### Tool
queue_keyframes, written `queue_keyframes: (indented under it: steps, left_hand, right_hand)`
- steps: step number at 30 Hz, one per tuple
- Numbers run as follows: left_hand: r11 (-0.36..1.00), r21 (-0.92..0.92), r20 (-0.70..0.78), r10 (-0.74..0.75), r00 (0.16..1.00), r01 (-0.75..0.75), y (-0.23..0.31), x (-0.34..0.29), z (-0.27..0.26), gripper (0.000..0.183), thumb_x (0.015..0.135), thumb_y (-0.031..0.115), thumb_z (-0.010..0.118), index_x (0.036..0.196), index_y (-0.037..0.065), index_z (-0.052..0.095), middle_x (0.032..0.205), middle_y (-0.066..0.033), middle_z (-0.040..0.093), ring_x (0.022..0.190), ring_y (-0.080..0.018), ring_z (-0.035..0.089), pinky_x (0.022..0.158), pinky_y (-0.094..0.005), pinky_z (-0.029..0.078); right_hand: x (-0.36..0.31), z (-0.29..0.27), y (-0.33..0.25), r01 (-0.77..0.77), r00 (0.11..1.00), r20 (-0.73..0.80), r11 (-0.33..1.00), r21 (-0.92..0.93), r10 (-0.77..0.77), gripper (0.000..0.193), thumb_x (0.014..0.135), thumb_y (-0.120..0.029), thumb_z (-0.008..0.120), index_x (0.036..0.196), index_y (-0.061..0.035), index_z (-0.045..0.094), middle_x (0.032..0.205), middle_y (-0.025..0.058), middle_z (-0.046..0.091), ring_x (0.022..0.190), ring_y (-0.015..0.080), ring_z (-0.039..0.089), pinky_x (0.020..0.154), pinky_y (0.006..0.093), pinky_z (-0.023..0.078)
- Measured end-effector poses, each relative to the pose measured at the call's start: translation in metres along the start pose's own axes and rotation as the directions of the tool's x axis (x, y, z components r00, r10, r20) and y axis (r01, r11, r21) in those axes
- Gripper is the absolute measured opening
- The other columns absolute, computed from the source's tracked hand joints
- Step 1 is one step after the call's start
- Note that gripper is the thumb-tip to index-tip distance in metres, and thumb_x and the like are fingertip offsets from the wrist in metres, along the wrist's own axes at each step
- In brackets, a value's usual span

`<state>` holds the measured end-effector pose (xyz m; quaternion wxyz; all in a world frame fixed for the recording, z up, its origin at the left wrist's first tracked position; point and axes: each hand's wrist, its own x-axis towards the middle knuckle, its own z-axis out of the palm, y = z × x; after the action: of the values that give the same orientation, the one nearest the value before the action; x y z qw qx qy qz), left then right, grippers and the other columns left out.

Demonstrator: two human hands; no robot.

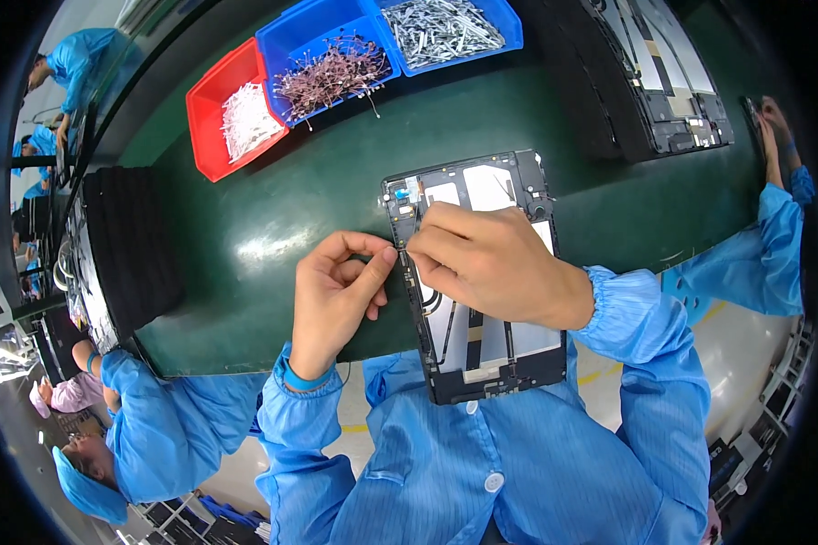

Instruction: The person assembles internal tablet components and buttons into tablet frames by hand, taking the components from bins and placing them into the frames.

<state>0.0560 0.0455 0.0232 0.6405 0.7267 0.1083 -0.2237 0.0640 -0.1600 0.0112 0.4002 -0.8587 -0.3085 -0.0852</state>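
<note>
An opened tablet (532,341) with black edges, white panels and dark cables lies at the table's near edge, its lower end overhanging toward my body. At its left edge, near the upper corner, my left hand (336,286) pinches with thumb and forefinger. My right hand (495,263) reaches across the tablet, its fingertips pressed together just beside the left ones. Whatever is between the fingers of either hand is too small or hidden to make out. Part of the tablet's middle is covered by my right hand.
A red bin (203,123) holds small white parts; one blue bin (286,45) holds brownish wired pieces, another blue bin (513,32) silvery strips. Black stacks stand left (127,245) and far right (573,82), the right one beside another opened tablet (686,100). Co-workers sit left (168,427) and right (741,259).
</note>
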Motion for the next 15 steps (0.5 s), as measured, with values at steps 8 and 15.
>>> queue_keyframes:
  steps: [8,15]
  left_hand:
    - [0.998,0.017,-0.016,0.056,0.998,-0.055,-0.0024,-0.0029,0.003,0.013,0.093,0.008,0.069,0.098,-0.002,0.063,0.066,-0.001,0.062,0.053,-0.0041,0.054,0.044,-0.0183,0.04]
    - [0.996,0.035,-0.052,0.082,0.995,-0.08,-0.003,-0.0048,0.0058,0.013,0.093,0.007,0.068,0.098,-0.003,0.061,0.07,-0.0018,0.062,0.055,-0.0038,0.054,0.044,-0.0183,0.04]
  right_hand:
    - [-0.0023,0.0035,0.0019,0.034,0.999,-0.03,0.999,0.004,-0.034,0.012,0.078,-0.004,0.072,0.084,-0.0047,0.062,0.079,0.0043,0.054,0.06,0.0219,0.061,0.049,0.0335,0.049]
    - [-0.0027,0.0047,0.0036,0.027,1.0,-0.017,1.0,0.016,-0.026,0.011,0.079,-0.005,0.072,0.084,-0.0042,0.062,0.079,0.0047,0.053,0.059,0.0223,0.06,0.048,0.0344,0.048]
